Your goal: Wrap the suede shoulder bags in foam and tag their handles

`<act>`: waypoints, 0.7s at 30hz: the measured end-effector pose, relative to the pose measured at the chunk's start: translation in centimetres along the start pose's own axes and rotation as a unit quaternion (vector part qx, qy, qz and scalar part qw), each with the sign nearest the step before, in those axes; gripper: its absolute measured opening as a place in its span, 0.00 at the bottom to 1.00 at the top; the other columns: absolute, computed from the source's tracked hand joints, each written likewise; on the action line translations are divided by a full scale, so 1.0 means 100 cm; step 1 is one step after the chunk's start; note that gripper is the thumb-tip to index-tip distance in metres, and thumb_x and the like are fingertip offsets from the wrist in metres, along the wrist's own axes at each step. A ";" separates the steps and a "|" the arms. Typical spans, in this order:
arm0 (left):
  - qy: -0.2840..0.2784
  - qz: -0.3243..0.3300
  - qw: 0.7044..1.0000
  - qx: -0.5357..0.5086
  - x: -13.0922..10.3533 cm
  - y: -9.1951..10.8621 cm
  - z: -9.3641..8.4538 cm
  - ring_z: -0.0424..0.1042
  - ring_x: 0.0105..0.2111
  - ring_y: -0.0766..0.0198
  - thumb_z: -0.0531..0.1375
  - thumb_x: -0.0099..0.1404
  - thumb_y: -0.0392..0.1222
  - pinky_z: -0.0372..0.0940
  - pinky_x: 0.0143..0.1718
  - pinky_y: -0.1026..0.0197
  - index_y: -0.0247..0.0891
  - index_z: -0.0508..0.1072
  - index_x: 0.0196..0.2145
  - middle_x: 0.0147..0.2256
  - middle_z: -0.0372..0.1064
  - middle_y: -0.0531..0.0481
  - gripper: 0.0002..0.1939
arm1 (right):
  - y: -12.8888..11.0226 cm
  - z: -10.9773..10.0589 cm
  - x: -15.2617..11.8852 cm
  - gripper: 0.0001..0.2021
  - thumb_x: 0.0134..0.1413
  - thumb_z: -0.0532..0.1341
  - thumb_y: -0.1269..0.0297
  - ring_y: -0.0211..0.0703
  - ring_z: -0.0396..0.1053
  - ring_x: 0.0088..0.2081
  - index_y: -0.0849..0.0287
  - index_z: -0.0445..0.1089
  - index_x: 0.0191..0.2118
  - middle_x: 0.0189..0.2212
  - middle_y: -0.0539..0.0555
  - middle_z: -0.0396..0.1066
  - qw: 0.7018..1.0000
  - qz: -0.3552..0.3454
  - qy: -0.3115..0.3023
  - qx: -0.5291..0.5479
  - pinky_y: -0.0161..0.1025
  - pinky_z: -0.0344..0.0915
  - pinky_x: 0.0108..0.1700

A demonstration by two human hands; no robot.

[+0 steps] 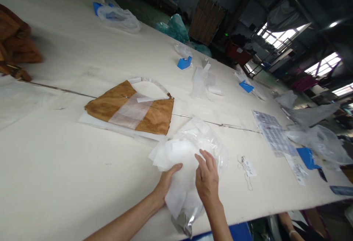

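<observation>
My left hand grips the lower left side of a bundle wrapped in white tissue paper, its thumb lying on top. Clear plastic surrounds the bundle at the far and right sides, and more crinkled plastic hangs at its near end. What the paper covers is hidden. Over the right part of the bundle is my right hand, with half-bent fingers apart and nothing visible between them. Just beyond, to the left, a tan handbag lies on a white sheet, a pale wrap around its middle and its strap covered in white.
Brown bags lie at the table's far left. Blue tape dispensers and plastic bags sit along the far side. String tags and a sticker sheet are to the right. Another person's arm shows at lower right.
</observation>
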State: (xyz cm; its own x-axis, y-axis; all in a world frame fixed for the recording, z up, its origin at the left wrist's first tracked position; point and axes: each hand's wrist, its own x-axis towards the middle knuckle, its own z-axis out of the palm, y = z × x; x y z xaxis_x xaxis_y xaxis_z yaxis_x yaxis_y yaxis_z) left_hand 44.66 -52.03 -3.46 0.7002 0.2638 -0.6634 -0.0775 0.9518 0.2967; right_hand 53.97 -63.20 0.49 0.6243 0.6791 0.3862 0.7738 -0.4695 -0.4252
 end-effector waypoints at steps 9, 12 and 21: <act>0.037 0.011 0.996 0.084 -0.009 -0.016 -0.006 0.78 0.33 0.44 0.75 0.46 0.42 0.73 0.34 0.52 0.29 0.80 0.32 0.32 0.79 0.36 0.17 | 0.030 0.007 0.044 0.15 0.66 0.48 0.66 0.42 0.65 0.29 0.56 0.72 0.38 0.28 0.53 0.68 0.982 0.050 -0.061 -0.169 0.36 0.58 0.29; 0.047 0.063 0.992 0.096 -0.014 -0.016 0.001 0.77 0.41 0.41 0.76 0.43 0.37 0.71 0.44 0.48 0.35 0.79 0.35 0.35 0.79 0.40 0.19 | 0.024 0.010 0.051 0.18 0.69 0.46 0.61 0.40 0.64 0.27 0.56 0.70 0.32 0.27 0.52 0.66 0.987 0.052 -0.046 -0.147 0.35 0.56 0.28; 0.028 0.149 0.988 0.037 -0.002 -0.016 0.017 0.69 0.53 0.46 0.75 0.44 0.31 0.62 0.58 0.51 0.39 0.75 0.46 0.46 0.76 0.41 0.30 | -0.009 0.007 0.048 0.19 0.70 0.46 0.60 0.38 0.64 0.28 0.58 0.73 0.36 0.27 0.52 0.64 0.999 0.005 -0.008 -0.043 0.33 0.61 0.31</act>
State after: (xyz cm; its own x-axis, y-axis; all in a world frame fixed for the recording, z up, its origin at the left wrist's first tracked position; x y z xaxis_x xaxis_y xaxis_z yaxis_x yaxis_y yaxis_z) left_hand 45.88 -53.88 -2.64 0.6142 0.5400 -0.5754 -0.2201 0.8175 0.5323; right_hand 56.21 -59.12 2.14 0.6305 0.6825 0.3697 0.7745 -0.5224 -0.3566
